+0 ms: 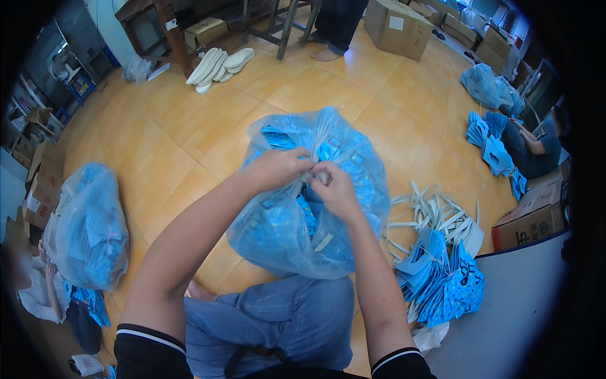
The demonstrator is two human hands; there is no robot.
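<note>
I hold both hands together at the top of a clear plastic bag (297,221) stuffed with blue packets, which rests on my lap, against my jeans (297,322), and bulges out over the tiled floor (189,126) in front of me. My left hand (278,167) is curled, its fingers bent down and pinched on the gathered film at the mouth of the bag; my right hand (336,189) meets it from the other side, fingers folded in and pressed on the same bunch of plastic, so that the fingertips of the two hands touch or nearly touch. Neither hand is spread; both are closed on the crumpled neck of the bag, though I cannot tell just how much film lies between the fingers, since the knuckles hide it. To my right, on the floor, lies a heap of blue flat packets (442,278) with a fan of white strips (435,211) just behind it, and a cardboard box (530,221) stands beyond. To my left stands a second filled clear bag (85,227), well apart from my hands. Farther off a pile of white soles (218,63) lies near a wooden table's legs, and another person sits at the right edge among more blue packets.
</note>
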